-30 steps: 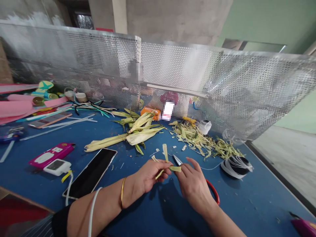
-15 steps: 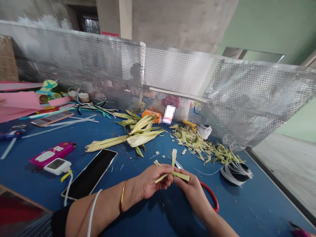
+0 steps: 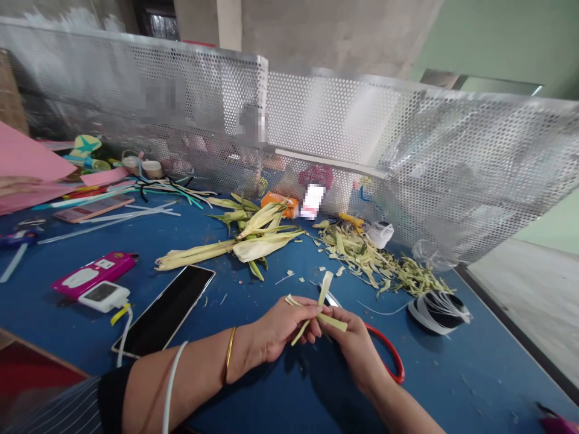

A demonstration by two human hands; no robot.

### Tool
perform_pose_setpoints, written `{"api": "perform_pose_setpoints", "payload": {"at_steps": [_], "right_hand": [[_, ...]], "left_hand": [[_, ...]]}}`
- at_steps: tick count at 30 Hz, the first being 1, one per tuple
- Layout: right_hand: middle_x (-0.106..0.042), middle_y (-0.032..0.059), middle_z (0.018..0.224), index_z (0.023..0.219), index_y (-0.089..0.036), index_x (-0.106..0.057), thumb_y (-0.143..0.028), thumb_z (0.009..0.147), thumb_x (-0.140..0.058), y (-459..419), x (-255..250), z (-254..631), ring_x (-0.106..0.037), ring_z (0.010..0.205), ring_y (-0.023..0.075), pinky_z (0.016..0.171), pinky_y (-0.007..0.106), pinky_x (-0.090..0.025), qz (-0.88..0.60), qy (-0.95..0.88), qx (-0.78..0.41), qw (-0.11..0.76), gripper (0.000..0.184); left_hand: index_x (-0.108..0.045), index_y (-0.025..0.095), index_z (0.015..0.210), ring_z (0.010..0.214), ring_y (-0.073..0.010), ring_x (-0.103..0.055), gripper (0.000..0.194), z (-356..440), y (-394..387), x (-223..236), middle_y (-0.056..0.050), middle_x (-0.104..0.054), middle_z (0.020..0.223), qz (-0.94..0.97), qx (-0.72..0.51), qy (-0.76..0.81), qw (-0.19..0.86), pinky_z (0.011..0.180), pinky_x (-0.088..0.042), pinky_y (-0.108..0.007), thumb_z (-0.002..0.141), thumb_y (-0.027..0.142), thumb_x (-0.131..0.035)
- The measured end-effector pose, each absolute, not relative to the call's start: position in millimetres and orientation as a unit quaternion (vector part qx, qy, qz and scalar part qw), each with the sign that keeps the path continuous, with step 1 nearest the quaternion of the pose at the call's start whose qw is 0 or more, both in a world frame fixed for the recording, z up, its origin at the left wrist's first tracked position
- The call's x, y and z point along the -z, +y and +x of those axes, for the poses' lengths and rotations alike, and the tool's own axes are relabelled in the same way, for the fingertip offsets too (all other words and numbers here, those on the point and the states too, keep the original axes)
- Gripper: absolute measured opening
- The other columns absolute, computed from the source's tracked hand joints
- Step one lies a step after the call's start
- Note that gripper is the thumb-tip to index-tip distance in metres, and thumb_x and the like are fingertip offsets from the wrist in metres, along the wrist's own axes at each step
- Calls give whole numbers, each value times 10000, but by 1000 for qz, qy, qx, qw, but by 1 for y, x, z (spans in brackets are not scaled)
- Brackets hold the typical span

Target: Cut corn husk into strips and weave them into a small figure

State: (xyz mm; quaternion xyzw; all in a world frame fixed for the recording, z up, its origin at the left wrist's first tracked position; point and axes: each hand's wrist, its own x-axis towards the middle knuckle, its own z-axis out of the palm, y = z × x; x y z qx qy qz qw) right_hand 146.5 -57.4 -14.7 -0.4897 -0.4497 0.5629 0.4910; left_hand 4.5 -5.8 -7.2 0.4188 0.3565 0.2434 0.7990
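Note:
Pale green corn husk strips (image 3: 333, 322), crossed over each other, are pinched between my two hands above the blue table. Their ends stick out upward, to the right and down to the left. My left hand (image 3: 289, 325), below a gold bangle (image 3: 230, 354), closes thumb and fingers on the crossing. From the other side, my right hand (image 3: 350, 337) grips the same strips near their middle. The crossing itself is mostly covered by fingertips. Under and beside my right hand lie scissors with a red handle (image 3: 392, 355), partly hidden by that hand.
Corn husks (image 3: 266, 235) lie ahead, with a heap of husk scraps (image 3: 362, 256) to their right. A roll of white line (image 3: 438, 313) sits at the right. A black-screened phone (image 3: 169, 310) and a magenta power bank (image 3: 94, 274) are at left. A perforated metal partition (image 3: 325, 120) bounds the back.
My view has tilted down slightly. Both hands keep hold of the husk strips, whose ends have turned a little. At far left, a person's hand shows on raised pink paper.

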Motion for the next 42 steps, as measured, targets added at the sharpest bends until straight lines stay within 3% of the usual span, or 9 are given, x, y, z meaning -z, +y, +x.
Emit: {"api": "perform_pose_setpoints", "payload": {"at_steps": [7, 10, 14, 19, 25, 32, 39, 42], "right_hand": [[-728, 86, 1039, 1033, -193, -686, -441, 803, -695, -60, 5, 165, -639, 977, 249, 842, 327, -478, -565, -545, -367, 500, 339], [-730, 60, 878, 958, -187, -689, -426, 836, -647, -61, 6, 170, -636, 812, 211, 718, 294, -476, -600, -563, -312, 475, 272], [-650, 0, 663, 761, -198, -664, -357, 863, -594, -60, 11, 171, -559, 639, 159, 602, 257, -418, -623, -600, -249, 435, 202], [-654, -6, 673, 780, -213, -645, -306, 890, -549, -60, 11, 174, -585, 640, 162, 617, 263, -426, -636, -624, -187, 414, 173], [-714, 32, 801, 858, -233, -662, -239, 948, -495, -58, 9, 178, -653, 790, 200, 794, 339, -440, -592, -708, -5, 386, 190], [-702, 23, 763, 845, -223, -655, -211, 950, -507, -58, 7, 180, -649, 772, 192, 793, 336, -455, -584, -710, 19, 392, 182], [-729, 25, 823, 861, -230, -669, -242, 940, -506, -56, 9, 183, -660, 796, 198, 802, 347, -458, -611, -682, -8, 403, 181], [-734, 32, 849, 878, -234, -681, -261, 934, -508, -57, 9, 182, -665, 812, 206, 782, 345, -470, -616, -668, -49, 415, 183]], "left_hand": [[-661, 137, 932, 507, -95, -579, 362, 3, -4, -3, -32, -683, 683, 409, -291, 381, 776, 519, -394, -209, 819, 477, -611], [-664, 138, 897, 505, -100, -586, 409, 3, -2, -5, -39, -688, 666, 436, -272, 383, 767, 512, -390, -209, 824, 532, -585], [-642, 137, 737, 472, -98, -559, 259, 6, -4, -4, -27, -656, 560, 518, -248, 396, 717, 480, -373, -202, 773, 391, -683], [-636, 140, 707, 478, -104, -577, 207, 7, -6, -5, -29, -660, 551, 523, -246, 409, 706, 513, -415, -217, 797, 324, -666], [-664, 137, 786, 585, -132, -639, 295, 4, -3, -6, -64, -712, 691, 480, -259, 378, 748, 573, -456, -237, 777, 431, -692], [-637, 140, 674, 542, -134, -605, 174, 4, 0, -7, -47, -673, 582, 540, -220, 386, 714, 565, -457, -253, 775, 281, -646], [-674, 131, 787, 644, -141, -659, 345, 1, 0, -13, -96, -742, 793, 513, -214, 368, 745, 582, -438, -237, 790, 475, -644], [-684, 130, 776, 633, -135, -650, 303, 1, -1, -12, -82, -733, 756, 520, -211, 375, 738, 581, -431, -231, 752, 432, -696]]}}
